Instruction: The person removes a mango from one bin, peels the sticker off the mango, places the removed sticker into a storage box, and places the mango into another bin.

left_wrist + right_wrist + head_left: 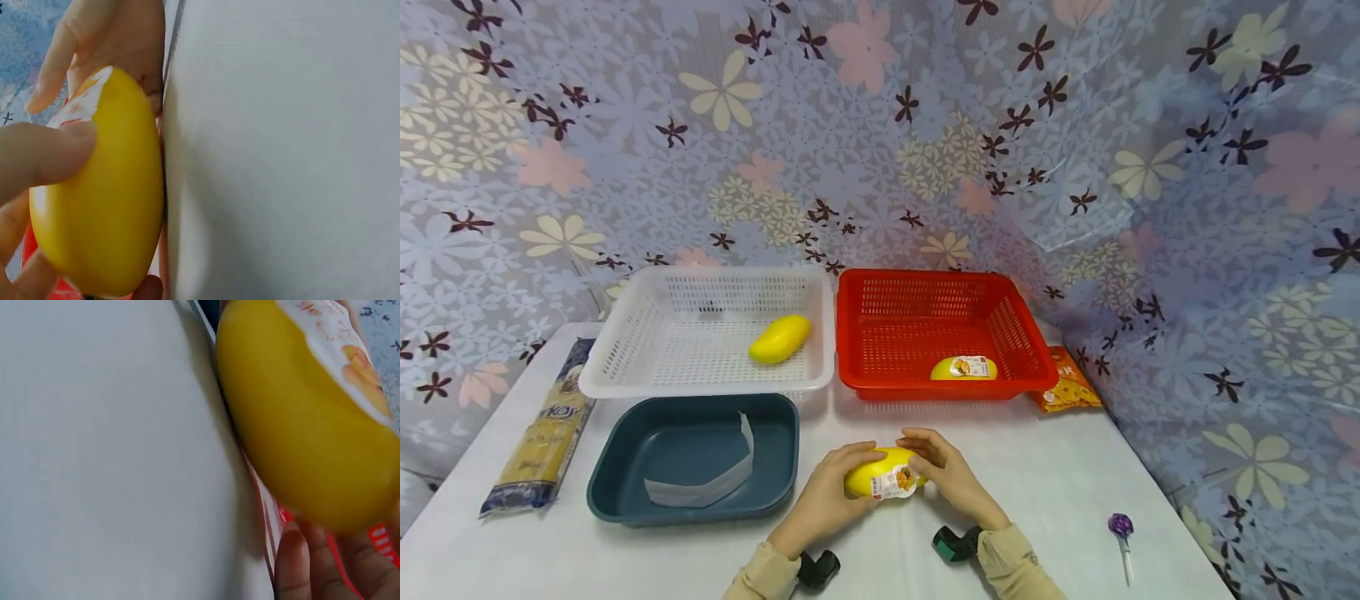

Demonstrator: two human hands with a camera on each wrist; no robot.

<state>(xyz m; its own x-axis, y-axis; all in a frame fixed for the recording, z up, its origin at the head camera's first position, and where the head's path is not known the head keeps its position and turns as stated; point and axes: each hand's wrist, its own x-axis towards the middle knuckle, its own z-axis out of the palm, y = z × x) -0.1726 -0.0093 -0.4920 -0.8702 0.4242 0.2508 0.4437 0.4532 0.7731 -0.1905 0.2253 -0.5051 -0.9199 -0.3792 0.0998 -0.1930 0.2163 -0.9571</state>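
Note:
A yellow mango (859,481) with a white picture label is between my two hands, over the front middle of the table. My left hand (831,497) grips its left end; in the left wrist view the thumb (47,156) presses near the label and other fingers curl beneath. At the opposite end is my right hand (958,483), its fingers loosely bent around the mango without a visible grip. In the right wrist view its fingertips (292,559) lie just below the mango (294,425); whether they touch cannot be told.
Behind stand a white basket (707,390) with a plain yellow mango (780,338) and a red basket (947,390) with a labelled mango (943,369). A dark teal tub (625,500) holding a paper strip (700,492), pasta pack (538,442), orange snack bag (1067,383) and lollipop (1122,527) lie around.

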